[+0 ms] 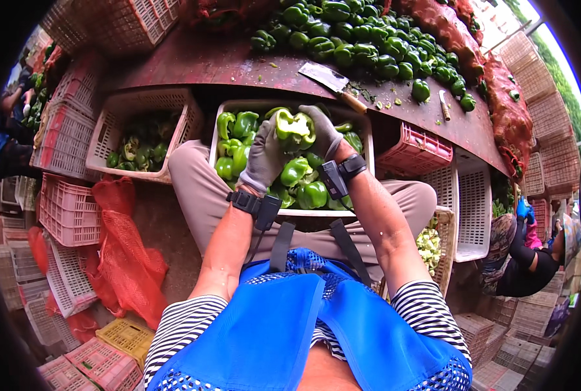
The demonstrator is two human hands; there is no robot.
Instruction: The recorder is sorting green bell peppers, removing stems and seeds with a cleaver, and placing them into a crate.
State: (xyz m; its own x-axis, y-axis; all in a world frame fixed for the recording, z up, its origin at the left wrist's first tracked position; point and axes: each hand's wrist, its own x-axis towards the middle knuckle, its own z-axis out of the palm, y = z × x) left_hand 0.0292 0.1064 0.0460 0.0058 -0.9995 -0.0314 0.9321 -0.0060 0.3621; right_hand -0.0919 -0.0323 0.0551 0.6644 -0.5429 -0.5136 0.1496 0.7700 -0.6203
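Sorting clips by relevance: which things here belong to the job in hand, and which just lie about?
Likely the job:
- left hand and right hand, gripping an opened green pepper
- pale crate of peppers beneath

Apparently lying about:
- red mesh
- yellow crate
- cleaver, untouched, role unclear

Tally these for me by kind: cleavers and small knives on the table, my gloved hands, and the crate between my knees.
Cleavers: 1
Small knives: 1
Gloved hands, left and right: 2
Crate between your knees: 1
Total: 5
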